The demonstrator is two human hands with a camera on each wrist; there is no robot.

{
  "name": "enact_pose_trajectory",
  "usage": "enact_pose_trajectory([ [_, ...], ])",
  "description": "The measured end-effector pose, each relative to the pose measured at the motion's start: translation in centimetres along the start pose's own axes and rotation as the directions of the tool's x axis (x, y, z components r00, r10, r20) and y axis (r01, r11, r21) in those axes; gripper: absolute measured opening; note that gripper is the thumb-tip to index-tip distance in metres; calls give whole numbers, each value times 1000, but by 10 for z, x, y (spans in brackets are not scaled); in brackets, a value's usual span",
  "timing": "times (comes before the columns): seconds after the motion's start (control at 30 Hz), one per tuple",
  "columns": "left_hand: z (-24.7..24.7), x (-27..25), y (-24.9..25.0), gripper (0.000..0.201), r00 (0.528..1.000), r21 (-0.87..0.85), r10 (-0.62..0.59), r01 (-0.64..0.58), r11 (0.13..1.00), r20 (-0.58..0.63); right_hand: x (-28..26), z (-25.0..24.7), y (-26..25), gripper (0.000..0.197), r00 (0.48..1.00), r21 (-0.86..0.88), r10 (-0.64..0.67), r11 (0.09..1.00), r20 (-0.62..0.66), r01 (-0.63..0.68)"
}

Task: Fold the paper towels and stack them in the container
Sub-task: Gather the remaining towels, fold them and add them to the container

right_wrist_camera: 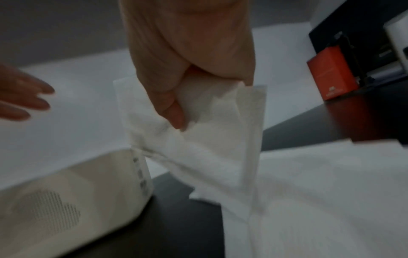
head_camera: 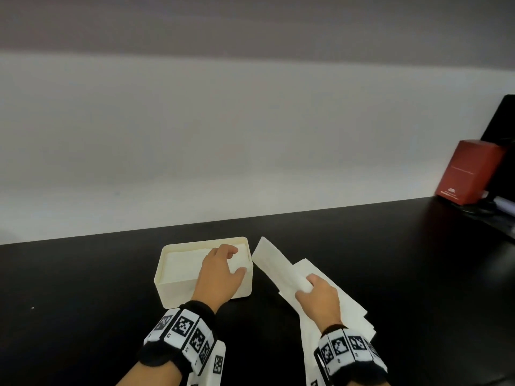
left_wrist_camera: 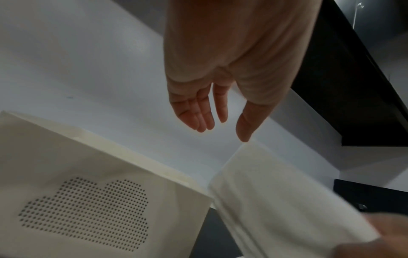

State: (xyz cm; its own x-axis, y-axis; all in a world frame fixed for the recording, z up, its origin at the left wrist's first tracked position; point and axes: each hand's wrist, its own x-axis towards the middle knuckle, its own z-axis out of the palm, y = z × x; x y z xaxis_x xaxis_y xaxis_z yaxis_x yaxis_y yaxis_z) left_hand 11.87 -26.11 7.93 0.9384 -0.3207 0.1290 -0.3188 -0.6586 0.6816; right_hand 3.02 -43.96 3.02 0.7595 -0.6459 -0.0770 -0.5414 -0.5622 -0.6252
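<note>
Soft, seemingly creased paper towel

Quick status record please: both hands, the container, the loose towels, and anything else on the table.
left hand: open, fingers relaxed, above the towels in the container
right hand: pinches a folded paper towel, lifted toward the container
container: cream box on the black table, dotted cloud pattern on its side, folded towels inside
loose towels: flat pile on the table, under the right hand
other: red box at the far right, by dark equipment
</note>
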Motion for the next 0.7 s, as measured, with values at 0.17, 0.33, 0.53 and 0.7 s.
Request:
enact_pose_trajectory([
  [0.17,-3,-2,11,83,995,-154,46,-33,988,84,-11,-47,-5,11,966,-17,-235,971,109,238],
  [0.33,19,-14,4,49,965,-236,-16,81,968,263,-13,-50,-3,20,935,-151,-270,939,231,309],
  [0.53,41,-29,-27,20,950,-289,-111,198,937,292,-9,-34,21,22,961,-249,-100,954,257,166],
  [0.7,41,-30,-48,14,934,-432,-152,288,855,324,-10,-22,36,13,968,129,-33,992,250,0],
])
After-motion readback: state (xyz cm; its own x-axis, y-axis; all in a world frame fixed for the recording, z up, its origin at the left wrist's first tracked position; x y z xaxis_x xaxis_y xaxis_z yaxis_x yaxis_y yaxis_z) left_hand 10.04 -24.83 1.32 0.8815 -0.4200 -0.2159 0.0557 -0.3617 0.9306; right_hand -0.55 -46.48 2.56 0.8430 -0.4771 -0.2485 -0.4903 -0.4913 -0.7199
